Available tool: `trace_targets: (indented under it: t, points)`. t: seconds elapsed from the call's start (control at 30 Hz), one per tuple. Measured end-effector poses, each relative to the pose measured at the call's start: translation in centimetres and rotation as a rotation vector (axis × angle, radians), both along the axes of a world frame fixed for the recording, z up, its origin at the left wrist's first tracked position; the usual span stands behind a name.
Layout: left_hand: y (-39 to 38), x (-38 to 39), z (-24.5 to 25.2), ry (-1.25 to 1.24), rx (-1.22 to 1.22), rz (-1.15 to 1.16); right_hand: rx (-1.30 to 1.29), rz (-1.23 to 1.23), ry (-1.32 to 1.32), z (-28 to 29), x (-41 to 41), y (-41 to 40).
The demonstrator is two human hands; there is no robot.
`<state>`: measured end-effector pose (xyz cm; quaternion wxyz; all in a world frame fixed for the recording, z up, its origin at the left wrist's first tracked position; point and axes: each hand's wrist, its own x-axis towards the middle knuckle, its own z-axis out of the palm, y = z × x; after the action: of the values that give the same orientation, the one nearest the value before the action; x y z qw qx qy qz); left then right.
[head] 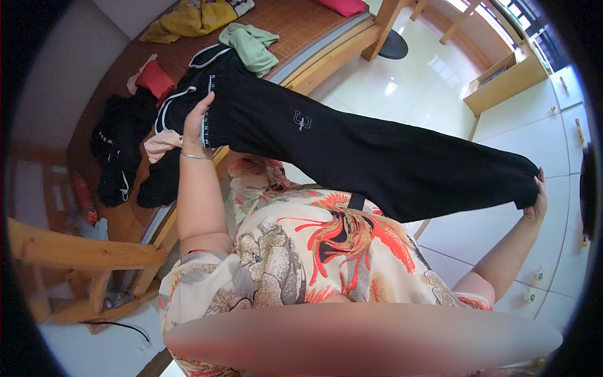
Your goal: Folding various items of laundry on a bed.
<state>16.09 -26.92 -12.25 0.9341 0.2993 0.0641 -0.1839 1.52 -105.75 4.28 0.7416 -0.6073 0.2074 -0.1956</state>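
Note:
A pair of black trousers is stretched between my hands across the front of my body. My left hand grips one end, at an elastic band that bears light lettering. At the far right my right hand holds the other end by its edge. A small pale emblem shows on the black cloth. Near my left wrist lie a pale pink cloth and a black garment with white piping. Where the held trousers overlap the black garment, part of it is hidden.
A wooden bed with a brown mat bears a green cloth, a yellow garment, a red cloth and dark clothes. A wooden rail stands lower left, white cabinets right, a round dark object on the floor.

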Motion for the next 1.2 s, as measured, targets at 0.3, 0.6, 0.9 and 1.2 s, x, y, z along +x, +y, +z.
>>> trace_targets:
  t: [0.3, 0.6, 0.9, 1.2]
  points:
    - [-0.6, -2.2, -2.7, 0.028, -0.059, -0.03, -0.001, 0.027, 0.038, 2.9, -2.6, -1.1]
    - [-10.1, -0.6, -2.3, -0.068, -0.199, -0.202, -0.087, -0.006, 0.013, 9.1, -4.8, -5.0]
    - [-13.7, -3.9, -3.2, 0.032, -0.09, -0.217, -0.01, 0.162, 0.066, 7.2, 1.5, 6.0]
    - [-14.4, -4.1, -4.4, -0.055, -0.017, -0.231, -0.028, 0.763, 0.119, 3.2, 9.5, 37.0]
